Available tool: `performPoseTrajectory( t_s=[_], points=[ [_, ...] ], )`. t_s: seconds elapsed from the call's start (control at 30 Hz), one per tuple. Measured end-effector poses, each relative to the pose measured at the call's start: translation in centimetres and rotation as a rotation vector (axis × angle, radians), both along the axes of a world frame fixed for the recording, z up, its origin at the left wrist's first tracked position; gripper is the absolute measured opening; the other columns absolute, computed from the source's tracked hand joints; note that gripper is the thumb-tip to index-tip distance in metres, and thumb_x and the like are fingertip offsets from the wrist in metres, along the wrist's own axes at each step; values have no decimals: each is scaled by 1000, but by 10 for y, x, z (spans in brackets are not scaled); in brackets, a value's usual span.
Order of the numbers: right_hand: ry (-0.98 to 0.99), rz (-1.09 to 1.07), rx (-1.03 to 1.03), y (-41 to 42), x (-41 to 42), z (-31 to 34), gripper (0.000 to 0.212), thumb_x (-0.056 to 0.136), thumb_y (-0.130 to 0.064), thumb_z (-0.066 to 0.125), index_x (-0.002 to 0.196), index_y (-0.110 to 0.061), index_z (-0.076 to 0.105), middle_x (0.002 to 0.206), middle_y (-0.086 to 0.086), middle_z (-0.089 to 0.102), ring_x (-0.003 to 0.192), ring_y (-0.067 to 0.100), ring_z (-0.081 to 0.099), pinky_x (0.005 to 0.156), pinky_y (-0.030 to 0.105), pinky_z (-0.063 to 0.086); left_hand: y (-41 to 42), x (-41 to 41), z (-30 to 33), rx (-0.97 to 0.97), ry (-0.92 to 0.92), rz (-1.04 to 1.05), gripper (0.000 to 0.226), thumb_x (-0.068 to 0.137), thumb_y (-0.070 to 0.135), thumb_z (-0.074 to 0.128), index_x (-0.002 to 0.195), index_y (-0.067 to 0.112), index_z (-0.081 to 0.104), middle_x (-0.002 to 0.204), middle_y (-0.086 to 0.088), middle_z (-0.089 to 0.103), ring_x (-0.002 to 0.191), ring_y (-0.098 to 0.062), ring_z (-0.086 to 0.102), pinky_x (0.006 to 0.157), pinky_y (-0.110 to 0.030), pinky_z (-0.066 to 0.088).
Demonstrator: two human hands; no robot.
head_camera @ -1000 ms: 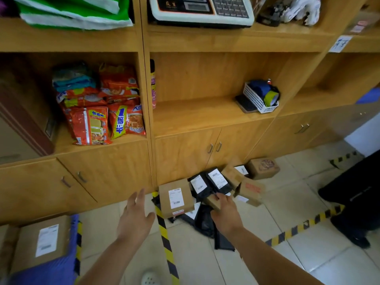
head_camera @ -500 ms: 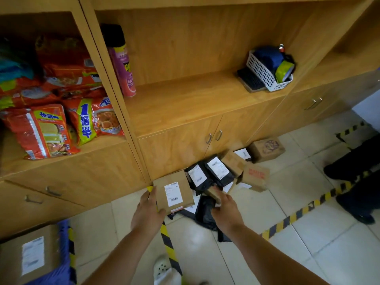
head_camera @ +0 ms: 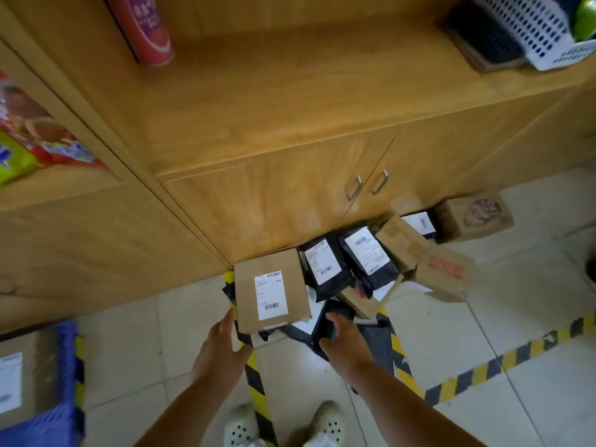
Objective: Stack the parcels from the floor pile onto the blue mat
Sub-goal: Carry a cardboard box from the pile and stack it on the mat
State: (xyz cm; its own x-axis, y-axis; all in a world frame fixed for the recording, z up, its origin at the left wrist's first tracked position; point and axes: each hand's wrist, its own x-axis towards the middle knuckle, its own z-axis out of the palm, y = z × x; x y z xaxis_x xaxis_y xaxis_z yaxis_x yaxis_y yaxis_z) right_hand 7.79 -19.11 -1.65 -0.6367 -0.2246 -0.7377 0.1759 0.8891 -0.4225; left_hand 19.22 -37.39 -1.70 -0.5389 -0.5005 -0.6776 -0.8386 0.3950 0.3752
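Note:
The floor pile lies against the cabinet base. Its nearest piece is a flat brown cardboard parcel (head_camera: 274, 279) with a white label. Two black bag parcels (head_camera: 367, 256) with labels and several brown boxes (head_camera: 446, 272) lie to its right. My left hand (head_camera: 222, 346) touches that flat parcel's lower-left corner, fingers straight along its left edge and thumb below the corner. My right hand (head_camera: 343, 341) curls its fingers over a black bag parcel (head_camera: 330, 317) at the pile's front. The blue mat (head_camera: 67, 359) lies at the lower left with one labelled cardboard parcel (head_camera: 29, 375) on it.
A wooden cabinet (head_camera: 290, 204) with two door handles stands right behind the pile. Its shelf carries a red spray can (head_camera: 151, 30) and a white basket (head_camera: 532, 30). Snack packs (head_camera: 25, 140) sit at the left. Yellow-black floor tape (head_camera: 483, 371) crosses the tiles by my white shoes (head_camera: 242, 427).
I have bent lower and closer to the pile. My left hand came from open air to the flat brown parcel's corner. My right hand shifted from a small brown box to the black bag.

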Motion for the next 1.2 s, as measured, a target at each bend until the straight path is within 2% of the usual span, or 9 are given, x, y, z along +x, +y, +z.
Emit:
performPoseTrajectory(
  t_s=[0.3, 0.43, 0.6, 0.67, 0.77, 0.9, 1.03, 1.13, 1.2],
  points=[
    [-53, 53, -19, -15, -41, -174, 53, 90, -14, 52, 140, -22, 37, 140, 6, 45, 122, 23, 50, 93, 32, 45, -12, -25, -165, -12, -42, 41, 67, 92, 22, 51, 149, 29, 16, 144, -6, 39, 126, -23, 47, 90, -34, 46],
    [-49, 60, -40, -26, -54, -240, 64, 91, -12, 54, 148, -24, 27, 144, 1, 42, 124, 21, 49, 87, 25, 42, -25, -32, -232, -25, -60, 89, 69, 90, 20, 55, 149, 24, 20, 145, -9, 37, 128, -27, 42, 93, -35, 42],
    [-33, 43, -55, -40, -58, -298, 63, 93, -21, 51, 148, -29, 22, 148, 2, 34, 134, 24, 37, 107, 42, 39, -48, -31, -301, -14, -135, 253, 78, 86, 25, 62, 150, 22, 17, 153, -10, 24, 137, -31, 29, 105, -45, 34],
    [-33, 47, -88, -44, -60, -323, 67, 88, -24, 56, 146, -30, 24, 147, -1, 34, 134, 23, 37, 107, 48, 39, -52, -31, -320, 31, -129, 271, 80, 86, 27, 62, 150, 22, 15, 154, -9, 23, 138, -31, 28, 107, -45, 33],
    [-81, -20, -142, -53, -61, -339, 66, 79, -11, 59, 138, -23, 32, 133, 0, 41, 117, 19, 49, 101, 41, 45, -54, -31, -342, 163, -82, 370, 81, 88, 26, 63, 151, 22, 12, 155, -9, 21, 139, -30, 27, 107, -41, 32],
    [-102, -95, -162, -61, -55, -339, 68, 82, -2, 57, 140, -19, 25, 133, 2, 34, 111, 16, 43, 94, 30, 42, -52, -33, -350, 388, -27, 586, 77, 90, 12, 58, 151, 20, 12, 154, -6, 26, 138, -26, 31, 106, -36, 30],
    [-146, -82, -136, -60, -49, -327, 64, 86, 0, 49, 141, -23, 24, 124, -1, 45, 116, 20, 48, 97, 32, 43, -51, -30, -341, 366, -26, 578, 60, 91, 6, 53, 145, 17, 31, 142, -8, 42, 120, -26, 43, 93, -32, 34],
    [-151, -23, -57, -57, -50, -309, 56, 92, -1, 40, 143, -19, 22, 116, 1, 48, 103, 18, 48, 87, 28, 41, -50, -25, -328, 355, -15, 600, 56, 89, 2, 50, 142, 18, 38, 136, -8, 48, 105, -21, 45, 87, -33, 38],
    [-144, -3, -10, -56, -49, -293, 53, 94, -3, 37, 143, -17, 23, 124, 7, 49, 100, 19, 48, 87, 30, 42, -48, -22, -313, 350, -4, 622, 55, 89, 0, 49, 141, 18, 40, 135, -7, 49, 106, -22, 47, 86, -33, 40]
  ],
)
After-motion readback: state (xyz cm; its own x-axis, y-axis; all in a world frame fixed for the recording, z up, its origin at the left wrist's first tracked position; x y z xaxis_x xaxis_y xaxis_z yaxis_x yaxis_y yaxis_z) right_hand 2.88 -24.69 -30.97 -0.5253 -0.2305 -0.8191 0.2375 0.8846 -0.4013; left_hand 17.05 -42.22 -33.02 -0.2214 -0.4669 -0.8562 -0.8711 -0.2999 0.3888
